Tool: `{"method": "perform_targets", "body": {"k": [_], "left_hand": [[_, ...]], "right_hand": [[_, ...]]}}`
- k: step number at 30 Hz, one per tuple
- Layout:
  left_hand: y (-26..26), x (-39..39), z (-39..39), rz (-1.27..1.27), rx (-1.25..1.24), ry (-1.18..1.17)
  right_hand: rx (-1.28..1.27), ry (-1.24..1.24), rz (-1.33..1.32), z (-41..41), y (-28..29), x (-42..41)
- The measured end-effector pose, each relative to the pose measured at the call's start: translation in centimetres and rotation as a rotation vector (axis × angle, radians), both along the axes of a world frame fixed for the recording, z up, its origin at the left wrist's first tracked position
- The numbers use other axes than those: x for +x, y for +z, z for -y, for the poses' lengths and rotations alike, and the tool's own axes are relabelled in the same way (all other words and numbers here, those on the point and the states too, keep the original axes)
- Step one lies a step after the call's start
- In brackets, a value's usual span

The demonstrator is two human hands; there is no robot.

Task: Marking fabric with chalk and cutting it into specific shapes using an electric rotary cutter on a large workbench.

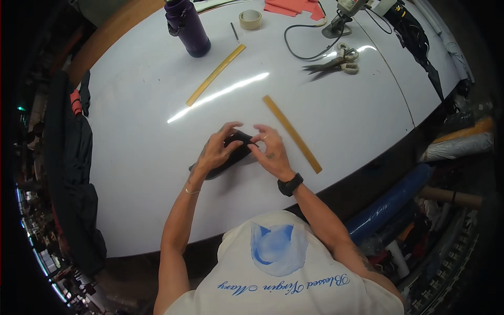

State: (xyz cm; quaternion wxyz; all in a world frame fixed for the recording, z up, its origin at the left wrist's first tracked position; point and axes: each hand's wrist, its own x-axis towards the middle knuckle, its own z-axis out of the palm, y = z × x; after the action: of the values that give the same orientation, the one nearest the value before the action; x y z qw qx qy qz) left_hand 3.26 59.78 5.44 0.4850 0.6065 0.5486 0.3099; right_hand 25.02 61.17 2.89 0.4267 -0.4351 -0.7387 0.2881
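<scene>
A folded piece of black fabric [232, 159] is held just above the white table, near its front edge. My left hand [222, 145] grips it from the left, with the thumb on top and the fingers around the far side. My right hand [269, 149] pinches the right end of the fabric between thumb and forefinger. To the right of this hand a yellow wooden strip [292, 134] lies slanted. A second, slightly curved yellow strip [216, 75] lies farther back on the left.
Fabric shears with wrapped handles [342, 63] lie at the back right, near a corded cutting machine [340, 21]. Behind the strips are a purple bottle [189, 29], a tape roll [250, 19] and red fabric [293, 7]. Dark fabric [75, 169] hangs along the left edge.
</scene>
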Motion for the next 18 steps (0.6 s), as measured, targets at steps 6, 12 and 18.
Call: {"method": "perform_targets", "body": {"k": [6,12,18], "left_hand": [[1.1,-0.8,1.8,0.186,0.013,0.107],[0.9,-1.1,2.7,0.283,0.127,0.137],[1.4,-0.2,3.6,0.357,0.243,0.169]], "right_hand": [[-0.22,0.13,-0.084,0.3,2.8,-0.2],[-0.094,0.199,0.019,0.2,6.0,-0.1],[-0.147,0.253,0.014,0.7,9.4,-0.3]]}}
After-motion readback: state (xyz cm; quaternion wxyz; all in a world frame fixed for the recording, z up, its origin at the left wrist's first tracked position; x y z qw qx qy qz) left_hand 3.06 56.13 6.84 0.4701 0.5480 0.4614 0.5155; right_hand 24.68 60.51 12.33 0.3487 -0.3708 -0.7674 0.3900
